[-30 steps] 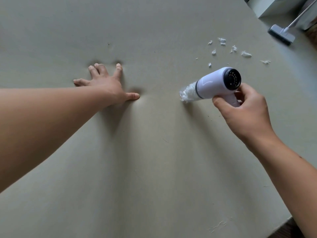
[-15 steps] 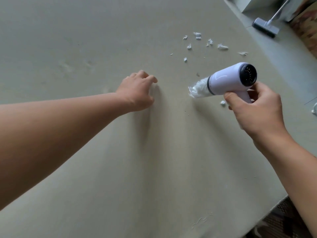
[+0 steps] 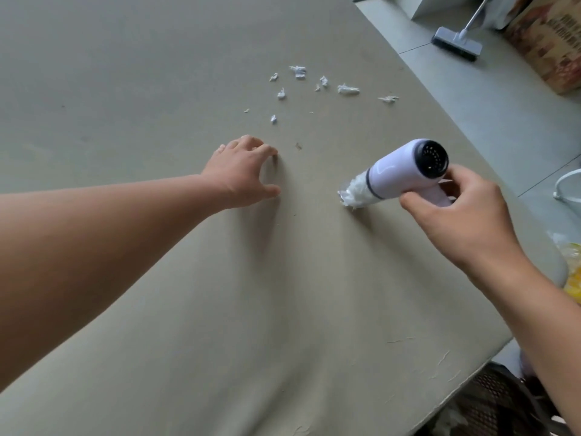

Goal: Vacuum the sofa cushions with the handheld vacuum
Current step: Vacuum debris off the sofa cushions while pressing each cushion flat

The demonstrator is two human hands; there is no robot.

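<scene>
A wide beige sofa cushion (image 3: 188, 309) fills the view. My right hand (image 3: 462, 221) grips the handle of a white handheld vacuum (image 3: 402, 171), whose clear front chamber is packed with white scraps and whose nozzle touches the cushion. My left hand (image 3: 242, 173) rests on the fabric to the left of the nozzle, fingertips and thumb pressing down, fingers curled and apart, holding nothing. Several white paper scraps (image 3: 314, 86) lie scattered on the cushion beyond both hands.
The cushion's right edge runs diagonally beside a grey tiled floor (image 3: 490, 99). A broom head (image 3: 456, 47) and a cardboard box (image 3: 553, 42) stand at the upper right. A yellow-and-clear bag (image 3: 570, 272) sits at the right edge, and dark patterned material (image 3: 490, 404) lies below the cushion.
My left hand lifted from a flat, spread press and moved right toward the vacuum, landing with curled fingers. The vacuum stayed in my right hand, nozzle kept on the cushion.
</scene>
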